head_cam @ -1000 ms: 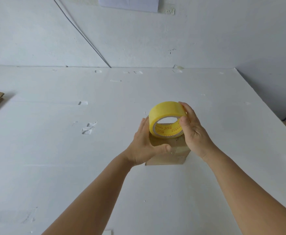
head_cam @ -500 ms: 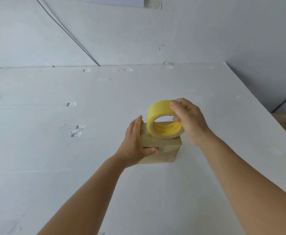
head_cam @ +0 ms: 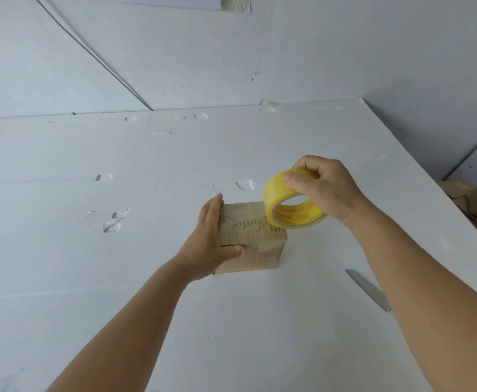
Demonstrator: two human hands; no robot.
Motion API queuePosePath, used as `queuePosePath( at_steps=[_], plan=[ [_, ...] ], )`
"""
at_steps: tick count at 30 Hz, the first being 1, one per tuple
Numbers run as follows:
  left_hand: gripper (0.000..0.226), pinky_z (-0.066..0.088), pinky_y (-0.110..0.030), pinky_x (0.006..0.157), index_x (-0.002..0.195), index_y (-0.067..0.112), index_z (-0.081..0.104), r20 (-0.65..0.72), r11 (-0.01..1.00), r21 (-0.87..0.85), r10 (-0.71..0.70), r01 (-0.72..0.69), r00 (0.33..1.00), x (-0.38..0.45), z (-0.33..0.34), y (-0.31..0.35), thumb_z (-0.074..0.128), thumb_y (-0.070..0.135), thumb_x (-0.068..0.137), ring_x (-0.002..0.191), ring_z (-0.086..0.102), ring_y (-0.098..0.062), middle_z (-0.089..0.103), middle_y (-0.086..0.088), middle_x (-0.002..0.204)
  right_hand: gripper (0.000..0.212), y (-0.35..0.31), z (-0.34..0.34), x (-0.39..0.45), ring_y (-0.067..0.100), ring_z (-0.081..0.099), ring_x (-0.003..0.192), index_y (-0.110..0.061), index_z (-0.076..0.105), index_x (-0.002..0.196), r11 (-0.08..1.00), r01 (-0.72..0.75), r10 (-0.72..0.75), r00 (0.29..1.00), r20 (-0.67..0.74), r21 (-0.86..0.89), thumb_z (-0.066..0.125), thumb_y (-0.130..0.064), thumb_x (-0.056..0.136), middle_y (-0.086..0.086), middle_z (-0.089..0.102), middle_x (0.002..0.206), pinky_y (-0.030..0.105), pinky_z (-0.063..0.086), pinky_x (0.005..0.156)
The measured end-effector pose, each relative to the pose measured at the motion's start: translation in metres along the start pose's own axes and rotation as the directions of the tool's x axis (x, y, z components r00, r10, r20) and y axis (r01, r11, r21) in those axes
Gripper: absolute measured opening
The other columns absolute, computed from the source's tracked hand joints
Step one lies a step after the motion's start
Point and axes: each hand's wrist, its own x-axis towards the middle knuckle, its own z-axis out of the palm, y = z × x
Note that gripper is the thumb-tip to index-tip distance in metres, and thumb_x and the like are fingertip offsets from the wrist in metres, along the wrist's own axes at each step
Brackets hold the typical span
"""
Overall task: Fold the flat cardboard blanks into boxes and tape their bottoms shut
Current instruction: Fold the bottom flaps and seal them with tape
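Observation:
A small brown cardboard box (head_cam: 255, 239) stands on the white table (head_cam: 147, 278), a strip of clear tape stretched across its top face. My left hand (head_cam: 207, 241) holds the box's left side, fingers along the left wall and thumb curled onto the top near the front edge. My right hand (head_cam: 323, 190) grips a yellow tape roll (head_cam: 291, 205) by its upper rim, tilted, above the box's right top edge. The tape runs from the roll down onto the box top.
A metal blade (head_cam: 368, 290) lies on the table to the right, partly under my right forearm. Brown cardboard (head_cam: 472, 199) sits off the table's right edge. Bits of old tape (head_cam: 113, 222) stick to the table on the left. A white wall rises behind.
My right hand has drawn the tape roll to the right, off the box top to its right edge, leaving tape laid across the top. The left hand keeps holding the box.

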Motion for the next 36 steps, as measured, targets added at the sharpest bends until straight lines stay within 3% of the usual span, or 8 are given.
queuePosePath(
  at_steps=[6, 10, 13, 18, 21, 25, 30, 36],
  plan=[
    [0.117, 0.052, -0.039, 0.085, 0.150, 0.033, -0.006, 0.012, 0.999, 0.029, -0.016, 0.016, 1.000, 0.002, 0.001, 0.003, 0.081, 0.034, 0.072, 0.110, 0.031, 0.005, 0.011, 0.038, 0.127, 0.034, 0.023, -0.010, -0.008, 0.000, 0.046, 0.053, -0.026, 0.065, 0.074, 0.988, -0.105, 0.107, 0.994, 0.011, -0.111, 0.062, -0.057, 0.060, -0.012, 0.053, 0.060, 0.026, 0.041, 0.058],
    [0.117, 0.040, -0.004, 0.075, 0.151, 0.030, -0.006, -0.001, 0.999, 0.052, 0.001, -0.001, 1.000, 0.002, 0.001, -0.002, 0.081, 0.034, 0.072, 0.116, 0.028, 0.006, 0.011, 0.038, 0.126, 0.030, 0.031, -0.009, -0.009, -0.001, 0.046, 0.050, -0.027, 0.063, 0.071, 0.980, -0.126, 0.133, 0.990, 0.035, -0.154, 0.061, -0.055, 0.061, -0.016, 0.051, 0.054, 0.024, 0.039, 0.054],
    [0.116, 0.042, -0.008, 0.065, 0.151, 0.032, -0.006, 0.004, 0.998, 0.058, 0.006, -0.006, 1.000, 0.002, 0.002, -0.003, 0.080, 0.035, 0.073, 0.114, 0.029, 0.005, 0.010, 0.037, 0.128, 0.031, 0.039, -0.006, -0.014, 0.004, 0.046, 0.054, -0.023, 0.062, 0.071, 0.976, -0.146, 0.155, 0.987, 0.047, -0.161, 0.062, -0.052, 0.063, -0.012, 0.051, 0.058, 0.025, 0.039, 0.054],
    [0.113, 0.033, 0.001, 0.076, 0.152, 0.026, -0.005, 0.040, 0.993, 0.113, 0.013, -0.018, 0.999, 0.002, 0.000, 0.000, 0.078, 0.034, 0.076, 0.118, 0.024, 0.007, 0.009, 0.033, 0.135, 0.030, 0.045, 0.000, -0.014, 0.011, 0.050, 0.062, -0.021, 0.062, 0.072, 0.975, -0.146, 0.157, 0.986, 0.055, -0.168, 0.062, -0.051, 0.065, -0.007, 0.054, 0.064, 0.026, 0.039, 0.056],
    [0.107, 0.032, -0.018, 0.101, 0.152, 0.024, -0.005, 0.081, 0.943, 0.328, 0.034, -0.059, 0.996, 0.001, -0.006, 0.012, 0.069, 0.050, 0.079, 0.133, 0.020, -0.010, 0.005, 0.022, 0.143, 0.026, 0.049, 0.001, -0.015, 0.012, 0.051, 0.064, -0.021, 0.062, 0.073, 0.976, -0.138, 0.152, 0.985, 0.077, -0.171, 0.064, -0.047, 0.070, -0.005, 0.056, 0.067, 0.027, 0.040, 0.057],
    [0.110, -0.011, -0.045, 0.116, 0.151, 0.010, -0.011, 0.145, 0.604, 0.787, 0.023, -0.129, 0.989, 0.009, -0.008, 0.034, 0.037, 0.077, 0.079, 0.145, -0.020, -0.023, -0.001, 0.001, 0.156, 0.027, 0.048, 0.002, -0.012, 0.012, 0.050, 0.063, -0.021, 0.060, 0.073, 0.976, -0.119, 0.136, 0.987, 0.084, -0.180, 0.063, -0.047, 0.069, -0.006, 0.054, 0.065, 0.026, 0.038, 0.056],
    [0.111, -0.010, -0.046, 0.116, 0.150, 0.005, -0.013, 0.273, 0.555, 0.790, 0.062, -0.261, 0.960, 0.036, 0.038, 0.073, 0.038, 0.076, 0.081, 0.146, -0.019, -0.025, -0.008, -0.009, 0.161, 0.021, 0.049, 0.007, -0.009, 0.012, 0.050, 0.063, -0.024, 0.058, 0.073, 0.965, -0.085, 0.106, 0.992, 0.074, -0.249, 0.067, -0.043, 0.076, -0.008, 0.053, 0.063, 0.026, 0.036, 0.055],
    [0.101, 0.010, -0.036, 0.112, 0.152, 0.008, 0.001, 0.255, 0.531, 0.778, 0.222, -0.336, 0.941, 0.050, 0.048, 0.072, 0.043, 0.070, 0.083, 0.140, 0.018, -0.023, 0.022, -0.005, 0.152, 0.030, 0.057, 0.001, -0.011, 0.010, 0.049, 0.062, -0.027, 0.053, 0.072, 0.965, -0.070, 0.105, 0.986, 0.129, -0.252, 0.055, -0.057, 0.077, -0.009, 0.051, 0.063, 0.028, 0.036, 0.058]
  ],
)
